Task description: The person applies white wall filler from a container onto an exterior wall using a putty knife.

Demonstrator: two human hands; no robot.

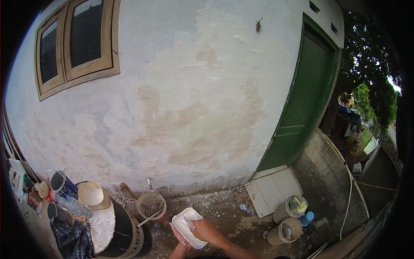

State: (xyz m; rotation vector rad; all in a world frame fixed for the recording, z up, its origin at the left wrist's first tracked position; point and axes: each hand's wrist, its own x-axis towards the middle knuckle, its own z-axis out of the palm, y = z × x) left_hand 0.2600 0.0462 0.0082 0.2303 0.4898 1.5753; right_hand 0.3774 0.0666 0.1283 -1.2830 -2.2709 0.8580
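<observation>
A shallow white rectangular tray is tilted at the lower middle. My left hand grips it from the left side and underneath. Over the tray's inside, my right hand bends in from the right, its fingers closed together and smeared white. Whatever those fingers hold, if anything, is hidden. Beyond both hands rises a white wall with patchy beige and grey coating.
On the left, a dark drum carries a cream tub and a clear bottle. A dirty bucket stands near the wall. Two more buckets are at right, below a green door and tiled step.
</observation>
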